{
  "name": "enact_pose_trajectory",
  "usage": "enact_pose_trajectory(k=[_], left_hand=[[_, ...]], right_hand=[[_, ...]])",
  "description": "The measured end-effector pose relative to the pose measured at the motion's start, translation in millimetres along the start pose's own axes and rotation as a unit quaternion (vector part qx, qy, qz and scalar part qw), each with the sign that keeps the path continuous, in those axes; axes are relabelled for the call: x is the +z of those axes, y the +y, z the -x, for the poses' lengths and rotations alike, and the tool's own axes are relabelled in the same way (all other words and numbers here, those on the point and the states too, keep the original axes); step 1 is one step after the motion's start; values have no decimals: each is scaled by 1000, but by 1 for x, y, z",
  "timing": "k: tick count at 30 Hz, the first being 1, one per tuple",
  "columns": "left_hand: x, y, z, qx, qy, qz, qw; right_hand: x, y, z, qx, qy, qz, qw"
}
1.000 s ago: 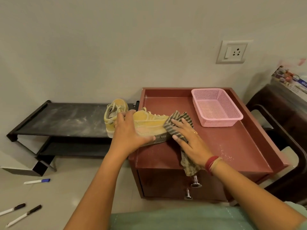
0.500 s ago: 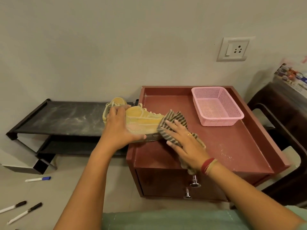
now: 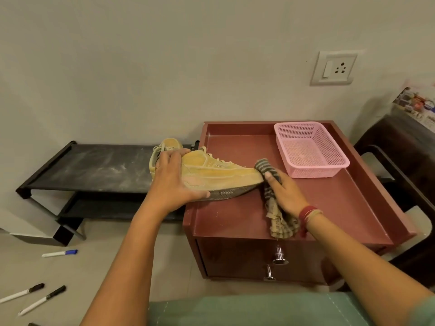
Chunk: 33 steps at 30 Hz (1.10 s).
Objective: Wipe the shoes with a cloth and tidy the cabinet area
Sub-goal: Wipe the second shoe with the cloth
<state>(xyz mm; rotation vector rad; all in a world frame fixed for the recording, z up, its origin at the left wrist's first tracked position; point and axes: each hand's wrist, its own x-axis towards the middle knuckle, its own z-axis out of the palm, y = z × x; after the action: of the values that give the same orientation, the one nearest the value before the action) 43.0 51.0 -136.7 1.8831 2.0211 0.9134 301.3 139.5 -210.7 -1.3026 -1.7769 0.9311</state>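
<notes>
At the cabinet's left edge: tan suede shoe [image 3: 219, 170] lies tipped on its side, tread toward the camera. Toe is over the cabinet [image 3: 341, 208] top, heel out past the edge toward the shoe rack [image 3: 94, 168].
Left hand [image 3: 175, 182]: wrapped over the heel and collar end, thumb hooked under the sole. Firm hold, steadying the shoe.
Right hand [image 3: 282, 194]: fingers curled on the striped cloth [image 3: 280, 222], thumb pressing a bunched fold against the toe tip. Loose tail trails under the palm to the cabinet's front edge.
Just changed: cloth has run off the forefoot to the very tip of the toe; the whole side panel is now bare to view.
Reading: one stroke along this side looks finished at the toe. Suede still shows pale dust, so more passes seem likely. Sole probably not wiped yet.
Versus a second ago: right hand then lay flatter, fingers spread on the cloth over the toe box; now it is closed and further right. Shoe is rolled further, with more tread showing. Left-hand grip is much the same.
Second shoe [image 3: 168, 144]: behind the left hand at the rack's end, same spot, not handled.
Unmoved: pink basket [image 3: 310, 149] at the cabinet's back right; markers [image 3: 60, 253] on the floor at left.
Left to do, by judgement: second shoe, specked cabinet top, markers.
</notes>
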Motion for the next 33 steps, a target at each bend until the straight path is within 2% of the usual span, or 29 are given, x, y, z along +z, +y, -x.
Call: enact_pose_trajectory(k=[2,3,5,7,9,11,13,14,16,18,20,23,25,27,29,30,32,33], left_hand=[[0,-1,0,7,2,3,1000],[0,-2,0,10,0,5,1000],[-1,-5,-1,13,-7,13,1000],[-2,-7,-1,20,-10,25,999],[-2,-8,-1,26,-8,26,999],[0,-8,0,29,-4,27,999],[0,-9,1,32,-1,23,999],[0,-9,2,33,-1,21,999],[0,-8,2,34,-4,23,999],[-1,-8,1,38,-8,20,999],[0,-7,1,39,-8,18,999],[1,-8,3,42,6,28,999],[1,-9,7,50,8,32,998],[0,-12,12,52,9,45,998],[-4,-14,15,50,2,54,997],[-6,-14,15,52,-7,46,998],[-6,-9,13,54,-26,-8,998],[-4,-4,11,50,-30,-50,997]], right_hand=[[-1,-9,2,-9,97,-30,995],[0,-15,9,-38,114,-51,991],[11,-25,23,-135,49,-26,989],[26,-21,35,-211,-39,92,972],[31,-6,30,-191,-38,109,975],[28,-1,19,-83,-10,-9,996],[20,-5,11,-8,-2,-79,997],[19,-9,14,-10,12,-76,997],[22,-21,28,-82,28,-53,995],[30,-28,42,-171,-27,37,984],[37,-19,44,-188,-51,102,975],[26,-10,25,-64,-11,-19,998],[12,-12,14,45,-8,-131,990],[5,-19,11,94,60,-204,973],[6,-35,20,35,149,-209,966],[8,-43,28,-27,153,-183,971],[19,-48,45,-159,60,-79,982],[25,-46,51,-206,6,25,978]])
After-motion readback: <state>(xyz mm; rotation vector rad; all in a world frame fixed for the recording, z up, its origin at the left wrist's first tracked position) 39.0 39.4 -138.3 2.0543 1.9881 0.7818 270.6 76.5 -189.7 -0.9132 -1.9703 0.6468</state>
